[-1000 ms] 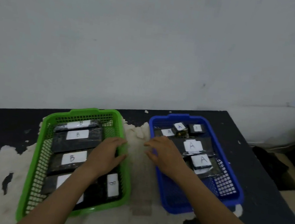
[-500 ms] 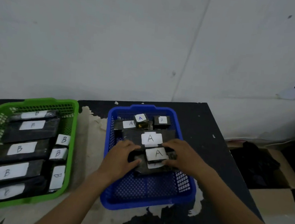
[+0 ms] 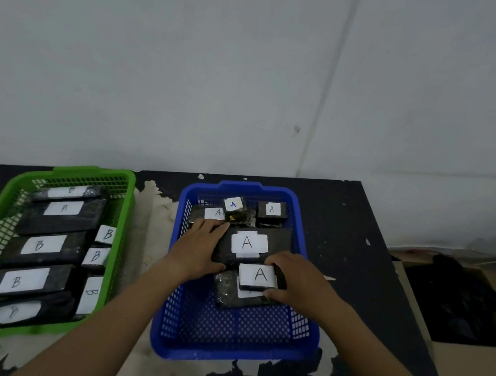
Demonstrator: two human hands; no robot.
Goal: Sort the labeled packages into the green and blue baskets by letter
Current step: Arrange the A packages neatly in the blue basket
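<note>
Packages (image 3: 247, 244) in blue basket (image 3: 229, 354): left hand (image 3: 198, 250), right hand (image 3: 298, 280) fingers each clasp one.

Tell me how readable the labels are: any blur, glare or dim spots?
Head view: dim, even light, no glare on labels. Big A package in the blue basket reads crisp, as does the small A package; the nearest B package in the green basket is smeared, barely legible. Left hand and right hand show little motion blur.

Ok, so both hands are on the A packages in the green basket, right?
No. The head view shows the left hand and right hand on the A packages in the blue basket. The green basket holds B packages.
</note>
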